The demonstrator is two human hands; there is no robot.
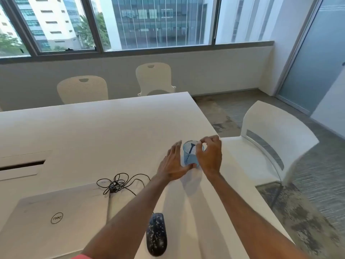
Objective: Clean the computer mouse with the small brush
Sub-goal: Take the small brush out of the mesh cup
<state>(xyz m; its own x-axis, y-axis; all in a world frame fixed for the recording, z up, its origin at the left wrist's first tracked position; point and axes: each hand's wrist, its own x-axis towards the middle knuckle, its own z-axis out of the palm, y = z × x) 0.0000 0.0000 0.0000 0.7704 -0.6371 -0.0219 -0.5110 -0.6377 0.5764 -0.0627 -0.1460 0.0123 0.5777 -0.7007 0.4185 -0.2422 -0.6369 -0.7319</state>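
Observation:
A dark computer mouse (156,234) speckled with white dust lies on the white table (104,131) near its front edge, between my forearms. Farther out stands a blue mesh cup (189,156) with a small dark brush (191,148) inside. My left hand (172,163) rests against the cup's left side with fingers spread and the thumb at its base. My right hand (210,156) is over the cup's right rim, fingertips pinched at the top of the brush.
A closed silver laptop (56,217) lies at the front left, with the mouse's coiled black cable (117,182) beside it. The table's right edge is close to the cup. A white chair (270,139) stands to the right; two cream chairs stand behind the table.

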